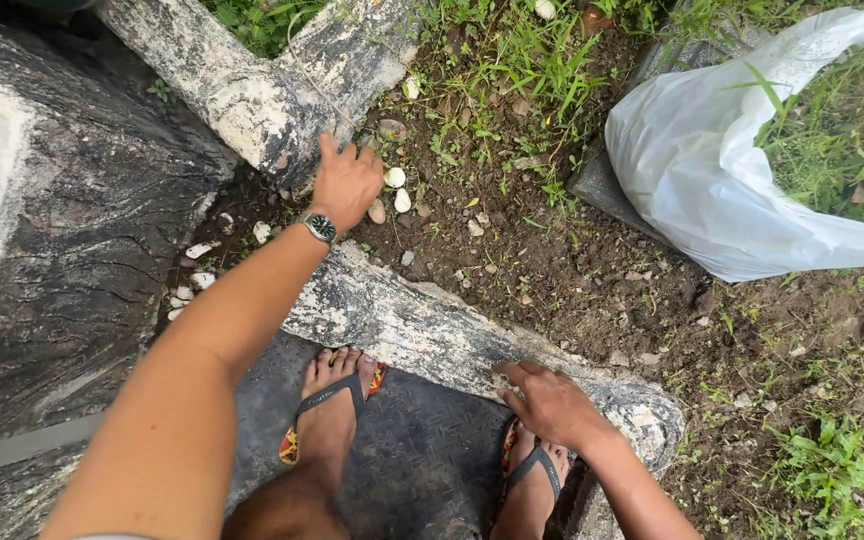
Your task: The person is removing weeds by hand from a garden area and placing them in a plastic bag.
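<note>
Head view, looking down. Left hand point(347, 183) is stretched far forward, back of hand up, fingers curled down against the soil at the foot of a weathered concrete curb piece point(272, 85). Fingertips are hidden under the hand, so I cannot tell whether they pinch anything. A wristwatch point(320, 227) sits on that wrist. Small white stones point(397, 190) lie just right of the knuckles, nearly touching; more pale stones point(192, 270) are scattered behind and left of the hand, along a big dark slab point(72, 230).

Right hand point(550, 402) is close to the body, palm down, fingers spread loosely and flat on the top of a low concrete edging point(422, 330). It is open, gripping nothing, only resting on the edging. The edging runs from below the left wrist to under the right hand.

Bare soil patch point(552, 270) with sparse grass lies between and ahead of the two hands. A white plastic bag point(712, 170) holding green cuttings sits well beyond the right hand, far from the left. Feet in flip-flops point(332, 400) stand behind the edging, one just under each arm.
</note>
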